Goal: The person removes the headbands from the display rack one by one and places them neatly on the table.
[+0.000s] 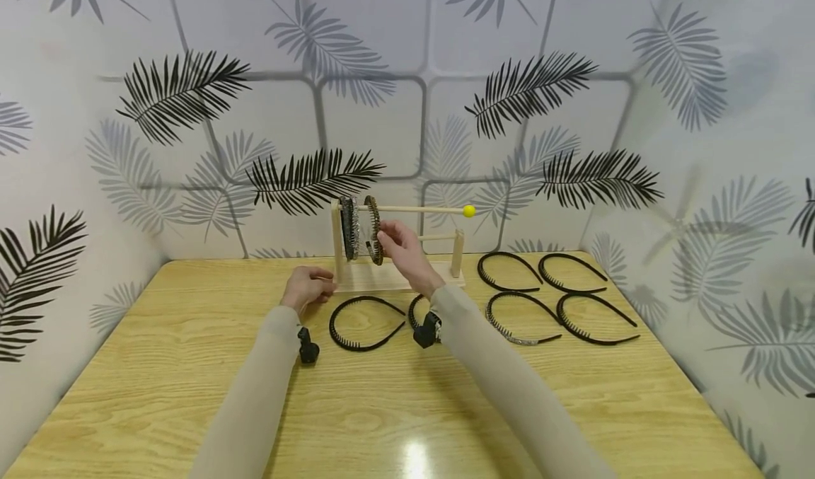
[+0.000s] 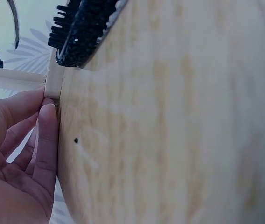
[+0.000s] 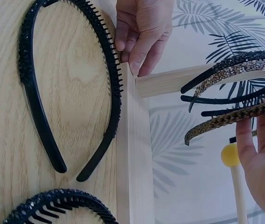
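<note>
A wooden headband stand (image 1: pixel 376 276) stands near the back of the table, its top rod (image 1: pixel 423 210) tipped with a yellow ball (image 1: pixel 469 211). My right hand (image 1: pixel 407 251) holds a brown-gold beaded headband (image 3: pixel 233 117) between thumb and fingers; the band hangs around the rod. To its left on the same rod hang a silver glittery headband (image 1: pixel 356 235) and a dark beaded one (image 1: pixel 347 231), close to the left upright (image 1: pixel 337 242). Down at the base's left front corner, my left hand (image 2: pixel 30 140) pinches the wood between thumb and fingers.
Before the stand lies a black toothed headband (image 1: pixel 332 323); another (image 1: pixel 412 313) is partly covered by my right wrist. Several more lie at the right, including a silver-ended one (image 1: pixel 522 341) and a black one (image 1: pixel 480 270). The patterned wall rises right behind the stand.
</note>
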The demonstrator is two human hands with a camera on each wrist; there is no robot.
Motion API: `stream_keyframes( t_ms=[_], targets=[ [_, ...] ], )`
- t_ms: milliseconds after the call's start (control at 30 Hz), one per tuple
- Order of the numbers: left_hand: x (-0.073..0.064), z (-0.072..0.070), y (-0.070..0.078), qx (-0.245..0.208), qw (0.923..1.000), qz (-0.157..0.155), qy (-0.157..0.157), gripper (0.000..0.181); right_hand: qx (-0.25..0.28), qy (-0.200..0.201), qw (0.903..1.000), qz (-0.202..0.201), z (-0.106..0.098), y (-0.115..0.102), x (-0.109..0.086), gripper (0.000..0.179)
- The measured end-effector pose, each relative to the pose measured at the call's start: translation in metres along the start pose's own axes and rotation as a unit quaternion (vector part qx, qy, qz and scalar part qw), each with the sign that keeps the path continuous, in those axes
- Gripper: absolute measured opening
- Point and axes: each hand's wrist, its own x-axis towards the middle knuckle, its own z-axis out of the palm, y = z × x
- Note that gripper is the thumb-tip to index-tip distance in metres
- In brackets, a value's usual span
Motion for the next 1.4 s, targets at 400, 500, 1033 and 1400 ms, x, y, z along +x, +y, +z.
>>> stream_keyframes(
  t_ms=[400, 500, 1033, 1400],
  targets=[
    [0.000, 0.000, 0.000, -0.006, 1.0000, 0.000, -0.001, 0.037, 0.043, 0.006, 0.9990, -0.011, -0.006, 0.001, -0.003, 0.027],
    [0.000, 0.000, -0.001, -0.004, 1.0000, 0.000, 0.000, 0.037, 0.049, 0.000, 0.9987, -0.013, -0.010, 0.000, -0.005, 0.030],
    [0.004, 0.000, -0.003, -0.002, 1.0000, 0.009, 0.001, 0.037, 0.056, -0.025, 0.9943, -0.088, -0.031, -0.004, -0.015, 0.025],
    [0.002, 0.001, -0.002, 0.001, 1.0000, 0.003, 0.004, 0.036, 0.078, -0.038, 0.9931, -0.079, -0.045, -0.010, -0.019, 0.047]
  ],
)
